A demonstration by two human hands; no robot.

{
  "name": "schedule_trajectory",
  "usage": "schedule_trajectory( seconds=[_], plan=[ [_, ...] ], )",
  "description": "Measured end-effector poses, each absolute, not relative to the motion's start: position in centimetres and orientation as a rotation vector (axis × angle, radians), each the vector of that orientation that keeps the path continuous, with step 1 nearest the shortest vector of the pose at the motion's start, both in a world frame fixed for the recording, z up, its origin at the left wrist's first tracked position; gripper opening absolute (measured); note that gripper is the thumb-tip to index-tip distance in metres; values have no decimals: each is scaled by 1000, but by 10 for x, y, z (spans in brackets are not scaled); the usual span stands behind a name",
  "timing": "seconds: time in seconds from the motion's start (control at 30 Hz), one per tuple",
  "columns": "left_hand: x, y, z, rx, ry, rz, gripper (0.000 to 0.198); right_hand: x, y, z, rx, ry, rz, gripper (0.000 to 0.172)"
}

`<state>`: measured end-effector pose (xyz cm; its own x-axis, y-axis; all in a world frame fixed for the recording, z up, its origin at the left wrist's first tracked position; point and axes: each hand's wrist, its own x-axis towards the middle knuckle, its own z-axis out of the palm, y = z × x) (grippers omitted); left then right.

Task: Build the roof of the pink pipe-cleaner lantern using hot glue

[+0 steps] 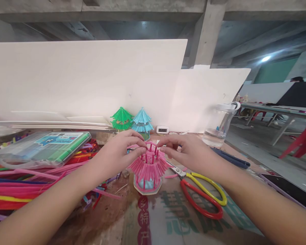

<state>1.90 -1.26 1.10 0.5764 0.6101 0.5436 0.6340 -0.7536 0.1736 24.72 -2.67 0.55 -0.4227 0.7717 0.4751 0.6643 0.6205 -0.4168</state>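
Observation:
A small pink pavilion model (149,170) made of pipe cleaners stands upright in front of me on a pale polygonal base. Its fringed roof flares outward, light blue fluff shows between the lower posts, and several short pink posts rise from the top. A thin pink pipe-cleaner ring (150,143) lies around the tips of these posts. My left hand (126,148) pinches the ring's left side between thumb and forefinger. From the right, my right hand (185,149) has curled fingers, thumb and forefinger closed at the ring's other side.
Red-and-yellow-handled scissors (202,194) lie right of the model. Colourful pipe cleaners (22,187) and a plastic marker case (46,148) are at left. Green (121,117) and blue (142,120) models stand behind, beside a small clock (162,129). A water bottle (218,126) and phone (293,190) are right.

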Motion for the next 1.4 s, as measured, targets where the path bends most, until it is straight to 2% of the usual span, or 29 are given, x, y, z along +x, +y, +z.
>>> schedule_trajectory(
  seconds=[0.53,0.7,1.03,1.4],
  plan=[
    [20,-12,11,-2775,-1129,-946,20,246,-28,7,-1052,-2207,262,23],
    [19,-13,13,-2785,-1138,-920,21,240,-29,2,-1026,-2247,273,18],
    [17,-11,12,-2815,-1150,-897,21,227,-27,-8,-1156,-2263,337,24],
    [17,-11,14,-2801,-1131,-903,19,224,-24,-14,-1063,-2233,355,24]
  ],
)
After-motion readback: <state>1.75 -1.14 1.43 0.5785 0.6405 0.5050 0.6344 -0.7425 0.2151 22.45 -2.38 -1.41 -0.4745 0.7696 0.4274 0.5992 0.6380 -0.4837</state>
